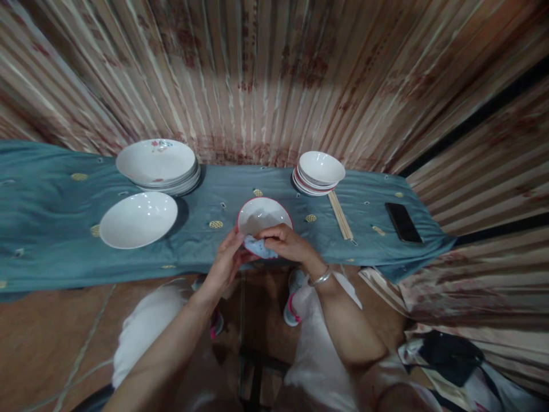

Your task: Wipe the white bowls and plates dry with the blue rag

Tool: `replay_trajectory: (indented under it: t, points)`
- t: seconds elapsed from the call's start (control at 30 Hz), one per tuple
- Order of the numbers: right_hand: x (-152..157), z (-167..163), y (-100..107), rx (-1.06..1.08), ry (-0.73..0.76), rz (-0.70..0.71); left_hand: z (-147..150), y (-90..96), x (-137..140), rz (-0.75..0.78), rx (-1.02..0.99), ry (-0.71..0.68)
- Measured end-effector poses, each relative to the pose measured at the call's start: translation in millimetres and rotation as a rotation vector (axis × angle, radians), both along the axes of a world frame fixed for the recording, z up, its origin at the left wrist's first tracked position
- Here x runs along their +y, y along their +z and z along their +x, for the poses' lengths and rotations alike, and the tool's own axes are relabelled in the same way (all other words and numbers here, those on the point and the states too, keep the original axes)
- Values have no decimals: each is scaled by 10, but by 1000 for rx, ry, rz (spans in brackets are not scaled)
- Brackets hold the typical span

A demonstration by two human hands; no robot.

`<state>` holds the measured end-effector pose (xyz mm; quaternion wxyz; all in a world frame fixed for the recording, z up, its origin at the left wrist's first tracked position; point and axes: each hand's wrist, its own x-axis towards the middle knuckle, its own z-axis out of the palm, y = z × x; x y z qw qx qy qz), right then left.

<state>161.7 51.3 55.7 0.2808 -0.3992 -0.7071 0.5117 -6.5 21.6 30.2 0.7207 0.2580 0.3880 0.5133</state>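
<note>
A white bowl with a red rim (263, 212) is tilted toward me at the front edge of the table. My left hand (231, 254) grips its left side, fingers curled beneath and thumb near the rim. A light blue cloth (259, 246) is bunched in my right hand (286, 241) and pressed against the near inside of the bowl. The fingers of my right hand are closed round the cloth, and a silver bangle circles that wrist.
Stacked plates (156, 163) stand at the back left, with a single white dish (139, 220) in front. Stacked bowls (321, 169), chopsticks (341, 216) and a black phone (403, 222) lie rightward on the blue tablecloth (214, 194). A pleated curtain (266, 80) hangs behind.
</note>
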Motion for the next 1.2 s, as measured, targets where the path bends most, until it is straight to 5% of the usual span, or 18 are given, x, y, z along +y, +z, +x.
replay_trajectory:
  t: [0.2,0.47,0.7,1.2]
  points:
    - [-33,117,69,-276,48,121,7,39,-11,30,66,23]
    - [-30,194,22,-606,-129,486,13,22,18,32,69,71]
    - [48,194,-143,-628,-281,698,37,55,-7,9,82,29]
    - [111,30,-243,-439,-280,638,45,41,-24,8,57,-4]
